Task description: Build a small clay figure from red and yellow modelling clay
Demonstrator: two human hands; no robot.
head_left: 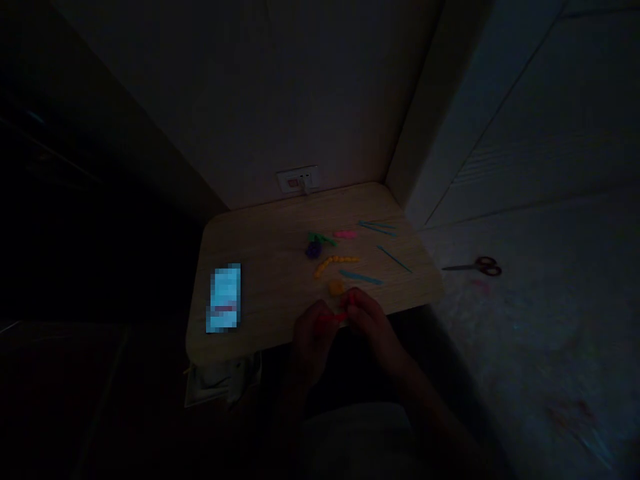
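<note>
At the front edge of the small wooden table, my left hand and my right hand are close together. Both are closed on a red piece of modelling clay, which stretches between the fingers. Just beyond them lies an orange lump of clay. Further back curves a yellow-orange beaded strip. A purple clump touches a green piece, and a pink piece lies beside them. A blue flat modelling tool rests near my right hand. The dim light hides finger detail.
Thin blue sticks and another blue tool lie on the table's right. A lit, pixelated phone-shaped screen is at left. Scissors lie on the pale surface at right. A wall socket holds a plug. An open box stands below the table.
</note>
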